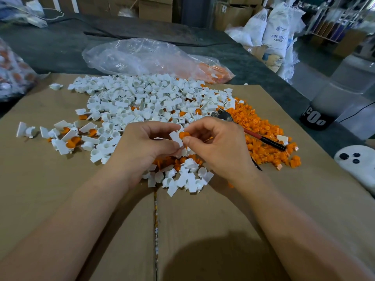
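My left hand [145,141] pinches a small white plastic part [176,138] with a flat tab, held above the cardboard. My right hand [216,144] pinches a small orange cap [183,135] against that white part. Both hands meet at the centre of the view. Behind them lies a large heap of white parts [142,100]. A heap of orange caps [263,136] spreads to the right. A few joined white-and-orange pieces [70,139] lie to the left.
Flattened cardboard [203,209] covers the dark table. Pliers with red-black handles [255,134] lie across the orange heap. A clear plastic bag [154,57] sits behind the piles, another bag [12,74] at far left. A white device [359,165] rests at the right edge.
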